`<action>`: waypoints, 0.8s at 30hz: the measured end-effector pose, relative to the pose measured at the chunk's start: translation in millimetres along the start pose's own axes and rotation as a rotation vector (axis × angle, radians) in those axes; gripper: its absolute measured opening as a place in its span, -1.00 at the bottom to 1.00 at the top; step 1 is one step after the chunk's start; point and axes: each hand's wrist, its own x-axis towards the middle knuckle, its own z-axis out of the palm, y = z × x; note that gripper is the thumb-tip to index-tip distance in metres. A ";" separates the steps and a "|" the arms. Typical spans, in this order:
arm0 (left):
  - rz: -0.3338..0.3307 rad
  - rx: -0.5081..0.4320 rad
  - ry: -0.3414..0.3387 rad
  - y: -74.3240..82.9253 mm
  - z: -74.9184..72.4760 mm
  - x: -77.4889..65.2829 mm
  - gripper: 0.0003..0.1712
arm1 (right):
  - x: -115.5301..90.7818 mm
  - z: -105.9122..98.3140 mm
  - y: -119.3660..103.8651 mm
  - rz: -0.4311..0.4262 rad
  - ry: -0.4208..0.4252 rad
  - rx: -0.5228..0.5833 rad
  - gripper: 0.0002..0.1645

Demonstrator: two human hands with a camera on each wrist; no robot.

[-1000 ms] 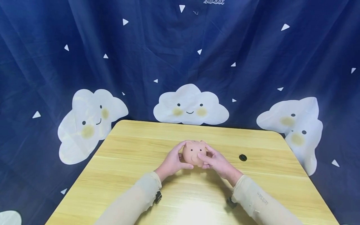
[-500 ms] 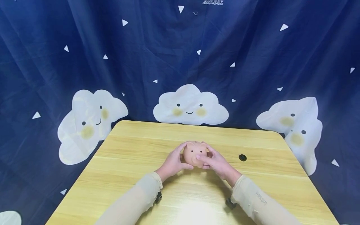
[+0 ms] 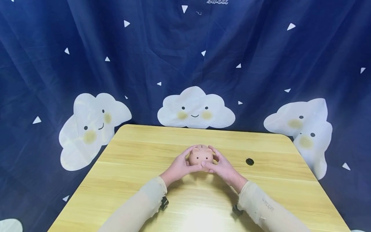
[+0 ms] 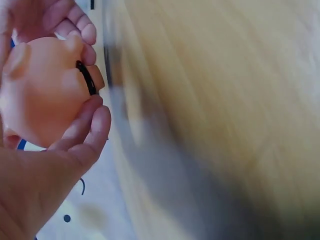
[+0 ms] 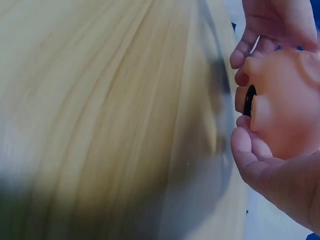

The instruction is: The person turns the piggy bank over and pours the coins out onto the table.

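Note:
A pink piggy bank (image 3: 201, 154) is held between both hands near the middle of the table, its face toward me. On its top a dark coin slot (image 3: 202, 146) shows behind the ears. My left hand (image 3: 179, 168) grips one side, thumb laid across the front. Around the other side my right hand (image 3: 225, 168) is curled, its thumb over the snout, which is mostly hidden. In the left wrist view, a black round piece (image 4: 86, 78) sits on the underside between the stubby feet. The underside hovers just above the wood in both wrist views.
On the light wooden table (image 3: 139, 151), a small black disc (image 3: 250, 161) lies to the right of the hands. A dark blue curtain (image 3: 179, 58) with white clouds hangs right behind the far edge.
The piggy bank has tipped forward, so its top slot now shows plainly and its face points lower. My left thumb has moved up and inward, close to the right thumb over the snout.

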 end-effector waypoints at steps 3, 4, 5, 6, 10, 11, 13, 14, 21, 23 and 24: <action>-0.038 -0.126 -0.005 0.3 -1.0 0.5 -0.24 | -0.4 -1.7 2.1 -0.022 0.015 -0.048 0.21; -0.047 -0.151 0.003 0.1 -1.4 1.0 -0.28 | -0.9 -2.0 2.3 -0.029 0.016 -0.063 0.21; -0.062 -0.170 0.013 -0.1 -1.7 1.6 -0.30 | -1.2 -2.2 2.5 -0.039 0.017 -0.079 0.22; -0.078 -0.194 0.023 -0.3 -2.1 2.2 -0.29 | -1.7 -2.2 2.4 -0.048 0.015 -0.091 0.22; -0.123 -0.251 0.052 -1.4 -4.5 3.0 -0.23 | -4.1 -1.5 0.8 -0.070 -0.001 -0.127 0.23; -0.130 -0.265 0.051 -1.3 -5.2 2.7 -0.22 | -4.7 -1.3 0.4 -0.074 -0.004 -0.131 0.23; -0.143 -0.299 0.038 -1.5 -6.5 2.2 -0.23 | -5.6 -0.9 0.0 -0.078 -0.009 -0.141 0.23; -0.149 -0.314 0.031 -1.6 -7.4 1.9 -0.23 | -5.8 -0.4 -0.2 -0.079 -0.011 -0.141 0.23; -0.180 -0.407 0.025 -4.7 -9.7 3.3 -0.26 | -5.0 1.6 1.1 -0.081 -0.032 -0.137 0.23; -0.187 -0.417 0.032 -3.7 -10.0 2.8 -0.27 | -5.0 2.0 0.8 -0.083 -0.033 -0.136 0.24; -0.189 -0.419 0.034 -3.2 -10.0 2.7 -0.27 | -5.0 2.2 0.6 -0.084 -0.033 -0.135 0.24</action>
